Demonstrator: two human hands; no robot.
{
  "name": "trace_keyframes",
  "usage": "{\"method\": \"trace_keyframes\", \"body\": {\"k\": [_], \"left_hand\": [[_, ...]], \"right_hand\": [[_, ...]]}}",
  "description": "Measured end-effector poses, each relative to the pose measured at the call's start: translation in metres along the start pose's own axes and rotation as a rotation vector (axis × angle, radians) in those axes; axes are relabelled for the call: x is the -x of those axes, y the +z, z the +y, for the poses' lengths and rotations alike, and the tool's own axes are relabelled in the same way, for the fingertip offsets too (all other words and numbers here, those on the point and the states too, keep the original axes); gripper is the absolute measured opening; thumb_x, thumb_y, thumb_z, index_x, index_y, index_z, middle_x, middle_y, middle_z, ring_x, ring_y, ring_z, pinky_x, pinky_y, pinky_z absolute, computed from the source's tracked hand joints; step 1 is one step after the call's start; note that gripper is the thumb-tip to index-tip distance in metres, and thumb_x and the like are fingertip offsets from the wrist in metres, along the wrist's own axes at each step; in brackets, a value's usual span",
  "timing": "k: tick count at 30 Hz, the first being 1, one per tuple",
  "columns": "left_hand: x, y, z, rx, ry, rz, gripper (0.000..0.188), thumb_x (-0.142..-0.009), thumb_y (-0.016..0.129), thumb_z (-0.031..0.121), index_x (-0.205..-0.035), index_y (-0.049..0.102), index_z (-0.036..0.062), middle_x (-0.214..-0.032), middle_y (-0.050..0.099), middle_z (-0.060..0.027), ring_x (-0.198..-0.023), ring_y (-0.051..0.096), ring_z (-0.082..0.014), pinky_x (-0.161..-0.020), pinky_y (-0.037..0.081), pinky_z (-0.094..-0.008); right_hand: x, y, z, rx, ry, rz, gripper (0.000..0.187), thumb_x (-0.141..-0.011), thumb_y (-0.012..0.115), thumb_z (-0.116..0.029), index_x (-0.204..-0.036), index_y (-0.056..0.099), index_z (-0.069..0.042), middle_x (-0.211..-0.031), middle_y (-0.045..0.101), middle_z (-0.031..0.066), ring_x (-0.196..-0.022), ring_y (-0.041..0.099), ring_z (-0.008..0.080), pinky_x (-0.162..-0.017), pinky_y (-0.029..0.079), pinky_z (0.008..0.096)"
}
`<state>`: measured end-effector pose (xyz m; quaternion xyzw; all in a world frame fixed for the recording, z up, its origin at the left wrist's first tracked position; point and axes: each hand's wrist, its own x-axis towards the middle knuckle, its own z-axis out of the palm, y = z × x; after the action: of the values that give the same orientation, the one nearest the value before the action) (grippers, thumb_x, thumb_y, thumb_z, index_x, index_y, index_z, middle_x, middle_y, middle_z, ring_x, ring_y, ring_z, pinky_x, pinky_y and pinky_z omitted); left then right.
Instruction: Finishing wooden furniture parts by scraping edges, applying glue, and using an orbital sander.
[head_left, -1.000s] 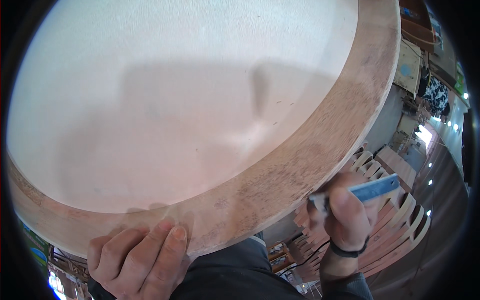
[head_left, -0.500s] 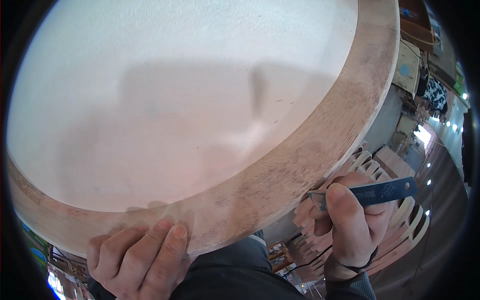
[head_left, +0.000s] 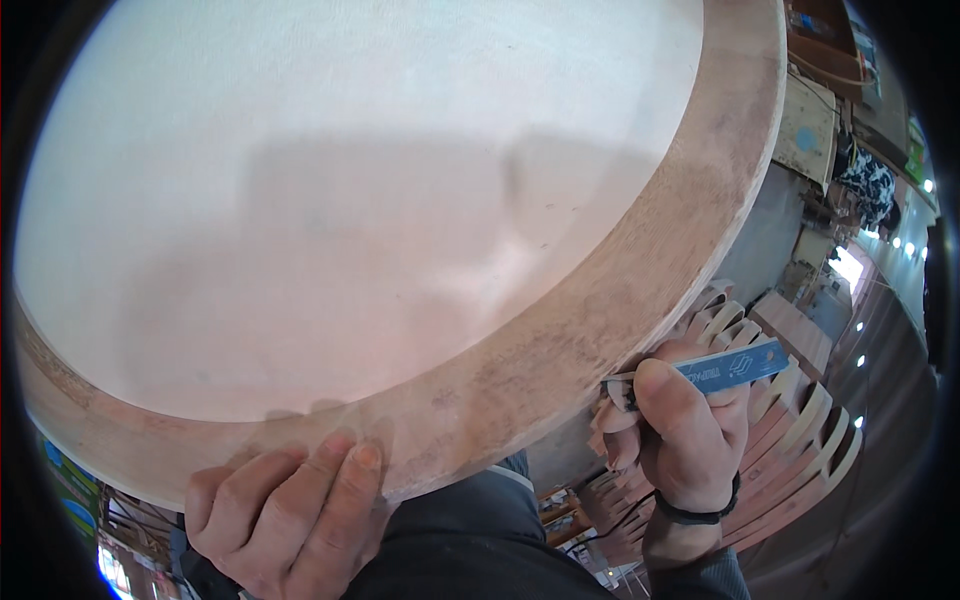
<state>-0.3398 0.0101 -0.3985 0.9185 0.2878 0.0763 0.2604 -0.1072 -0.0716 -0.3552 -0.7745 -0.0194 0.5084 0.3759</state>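
Note:
A large round panel (head_left: 400, 220) with a pale, smooth centre and a brown wooden rim (head_left: 590, 310) fills most of the view. My left hand (head_left: 285, 515) lies over the rim's near edge, fingertips pressed on the wood. At the rim's lower right edge, my right hand (head_left: 690, 430) pinches a flat blue blade (head_left: 735, 367) between thumb and fingers. One end of the blade has a small hole. Its pale, narrow tip lies against or very close to the rim's outer edge; contact is hard to tell.
Several curved wooden pieces (head_left: 800, 435) are stacked below and right of the panel. Farther off stand a worn board (head_left: 803, 125) and a brown box-like container (head_left: 825, 40). My dark-clothed lap (head_left: 460, 530) is under the near rim.
My right hand has shifted left and slightly down, and the blade has turned to show its blue printed face. The panel has moved slightly left; my left hand stays on the rim.

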Motion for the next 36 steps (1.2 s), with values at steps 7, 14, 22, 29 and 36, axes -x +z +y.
{"method": "trace_keyframes", "body": {"k": [7,14,22,29,36], "left_hand": [[0.004,0.0,0.001,-0.018,0.006,-0.021,0.045,-0.053,0.068,0.01,-0.098,0.071,0.007,-0.087,0.069,-0.0045,-0.069,0.06,-0.022,-0.06,0.044,-0.035],[0.006,0.0,0.002,-0.02,0.01,-0.039,0.053,-0.047,0.066,0.013,-0.099,0.071,0.007,-0.087,0.069,-0.005,-0.069,0.059,-0.023,-0.061,0.044,-0.0365],[0.003,0.0,0.0,-0.01,-0.006,-0.027,0.051,-0.047,0.067,0.016,-0.097,0.072,0.0073,-0.087,0.069,-0.0046,-0.068,0.059,-0.023,-0.061,0.044,-0.0364],[-0.006,-0.01,0.003,-0.008,-0.054,-0.086,0.042,-0.058,0.072,0.02,-0.099,0.072,0.012,-0.092,0.068,-0.0034,-0.071,0.059,-0.0219,-0.062,0.043,-0.0345],[-0.042,0.023,0.031,0.017,-0.01,-0.035,0.055,-0.076,0.068,0.007,-0.127,0.063,0.0286,-0.107,0.065,-0.0011,-0.082,0.062,-0.02,-0.066,0.046,-0.03]], "right_hand": [[-0.002,-0.008,0.024,-0.348,0.058,-0.126,0.032,-0.096,0.057,-0.022,-0.083,0.067,0.006,-0.064,0.063,0.0127,-0.051,0.059,0.0176,-0.048,0.046,0.026],[0.004,-0.013,0.041,-0.371,-0.006,-0.169,0.032,-0.096,0.058,-0.024,-0.086,0.067,0.006,-0.066,0.065,0.0134,-0.055,0.062,0.0191,-0.056,0.05,0.0291],[0.013,-0.009,0.026,0.066,-0.246,0.021,0.025,-0.093,0.062,-0.021,-0.086,0.064,0.002,-0.066,0.066,0.0121,-0.056,0.063,0.0183,-0.053,0.051,0.0301],[0.012,-0.011,0.017,0.028,-0.35,0.068,0.027,-0.093,0.061,-0.021,-0.079,0.064,0.002,-0.068,0.066,0.0108,-0.054,0.061,0.0146,-0.053,0.048,0.0271],[0.013,-0.007,0.025,-0.123,-0.259,0.107,0.025,-0.094,0.059,-0.016,-0.079,0.06,0.003,-0.071,0.065,0.0117,-0.057,0.059,0.0135,-0.054,0.047,0.0263]]}}
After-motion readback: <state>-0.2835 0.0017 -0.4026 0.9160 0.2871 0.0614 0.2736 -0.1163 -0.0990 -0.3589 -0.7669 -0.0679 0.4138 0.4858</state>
